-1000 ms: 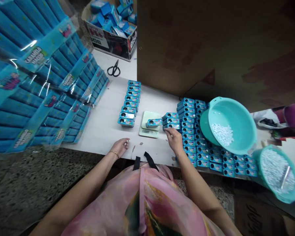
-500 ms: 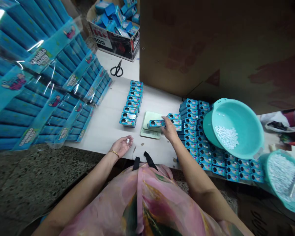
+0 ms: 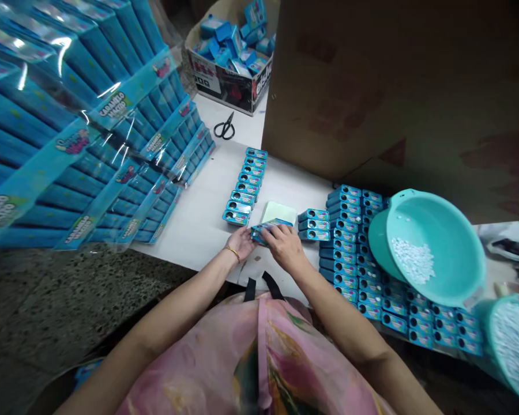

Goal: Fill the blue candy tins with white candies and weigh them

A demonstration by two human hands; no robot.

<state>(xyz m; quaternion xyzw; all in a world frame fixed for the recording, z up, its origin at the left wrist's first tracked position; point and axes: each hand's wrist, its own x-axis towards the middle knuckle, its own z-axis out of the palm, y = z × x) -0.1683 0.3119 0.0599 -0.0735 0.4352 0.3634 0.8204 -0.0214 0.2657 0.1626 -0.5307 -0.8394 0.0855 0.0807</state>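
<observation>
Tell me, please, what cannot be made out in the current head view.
In the head view:
Near part of the pale scale: hidden by the small blue box and the right hand.
Small print on that box: too small, and partly covered by the same hand.
Far side of the lower tub: cut off by the right edge.
Top of the large cardboard panel: cut off by the upper edge.

Open lane on the left, crowding on the right.
White tabletop [image 3: 203, 213] gives passage between the wrapped display boxes [image 3: 125, 144] and the row of blue packs [image 3: 243, 187], with scissors [image 3: 225, 128] toward its far end. At the scale [image 3: 281, 211], the left hand [image 3: 242, 243] and right hand [image 3: 283, 245] block the front; a cardboard wall [image 3: 372, 104] bounds the back. Rightward, close-packed packs [image 3: 345, 253] and a basin [image 3: 452, 236] obstruct.
</observation>
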